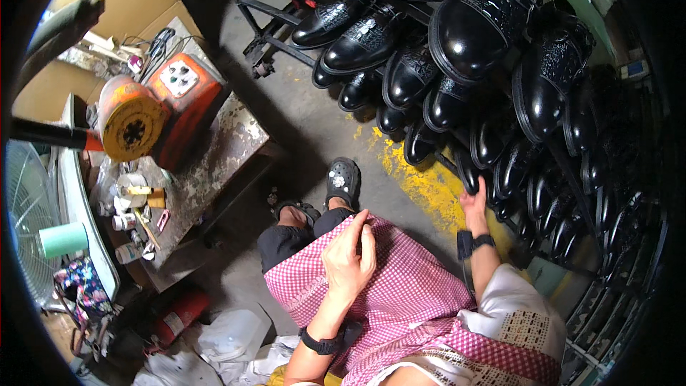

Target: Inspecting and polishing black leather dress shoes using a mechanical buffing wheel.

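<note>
My right hand (474, 204) reaches out to the rack and has its fingers at the toe of a black leather shoe (466, 171) in a low row. Thumb and finger lie against that toe; the other fingers are partly hidden. In front of my lap, over a red-and-white checked apron (421, 264), my left hand (349, 261) is closed with its fingers curled together. Whatever may be inside it is hidden. Glossy black lace-up shoes (486, 25) with textured uppers fill the rack above and beside my right hand.
A worn workbench (239, 129) on the left carries an orange machine (189, 89), small bottles and cables. Beside it stands a fan (28, 221). Near my left side lie a red cylinder (182, 314) and a clear plastic container (232, 336). Yellow paint marks the floor (421, 186) beside the metal rack (261, 11).
</note>
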